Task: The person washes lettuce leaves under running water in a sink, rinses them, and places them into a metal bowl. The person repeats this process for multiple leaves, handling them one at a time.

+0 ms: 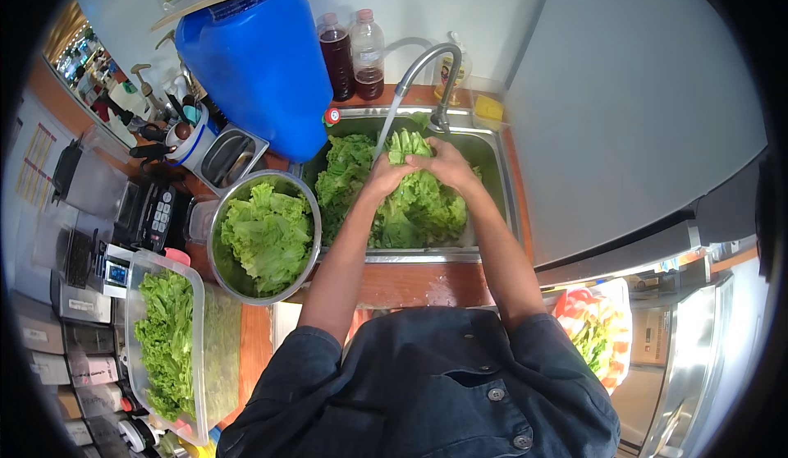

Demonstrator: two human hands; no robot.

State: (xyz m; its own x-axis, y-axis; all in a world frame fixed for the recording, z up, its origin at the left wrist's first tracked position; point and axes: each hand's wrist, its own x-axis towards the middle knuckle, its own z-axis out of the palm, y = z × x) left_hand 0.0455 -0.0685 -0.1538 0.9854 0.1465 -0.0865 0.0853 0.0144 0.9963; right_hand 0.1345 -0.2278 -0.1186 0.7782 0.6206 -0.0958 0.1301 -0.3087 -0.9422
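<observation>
A bunch of green leaf lettuce (409, 144) is held between both hands over the stainless steel sink (431, 253), its cut stem ends pointing up. My left hand (389, 173) grips its left side, and my right hand (444, 161) holds it from the right, thumbs close together. Water runs from the curved faucet (457, 67) just left of the bunch. More loose lettuce (351, 172) fills the sink's left part. Beside the sink on the left, a round steel bowl (315, 230) holds lettuce leaves (268, 236).
A clear plastic bin (200, 347) of lettuce stands at lower left. A blue jug (265, 64), two bottles (337, 58) of dark liquid and a dish soap bottle (452, 76) stand behind. A yellow sponge (488, 108) lies at the sink's back right corner, near a large grey panel (628, 107).
</observation>
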